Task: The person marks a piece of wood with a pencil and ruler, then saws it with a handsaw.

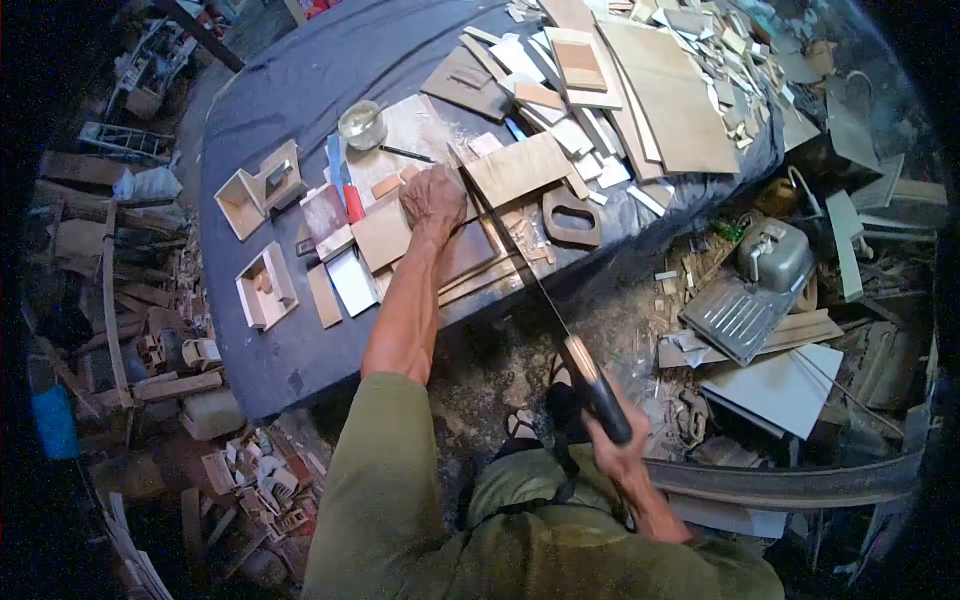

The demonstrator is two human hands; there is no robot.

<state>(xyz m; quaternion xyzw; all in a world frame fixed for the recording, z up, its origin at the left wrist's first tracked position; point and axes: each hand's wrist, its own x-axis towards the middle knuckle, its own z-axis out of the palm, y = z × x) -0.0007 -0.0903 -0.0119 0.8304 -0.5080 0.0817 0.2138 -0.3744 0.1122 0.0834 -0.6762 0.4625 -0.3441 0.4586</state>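
My right hand (618,440) is wrapped round the dark handle of a handsaw (530,270), low and in front of my body. The long blade slants up and away from me and crosses a light wooden board (517,170) on the table. My left hand (434,196) presses on the board just left of the blade, with its fingers curled and their tips hidden. Sawdust lies beside the blade. Right of the cut stands a loose saw-type wooden handle (572,220). A red-handled tool (353,203) and a dark pencil-like stick (406,154) are left of my hand.
Small open wooden boxes (267,287) stand at the table's left. A cup (362,126) holds a stick. Plywood panels (670,95) and offcuts are piled at the far right. A metal sink (740,300) and scrap lie on the floor to the right.
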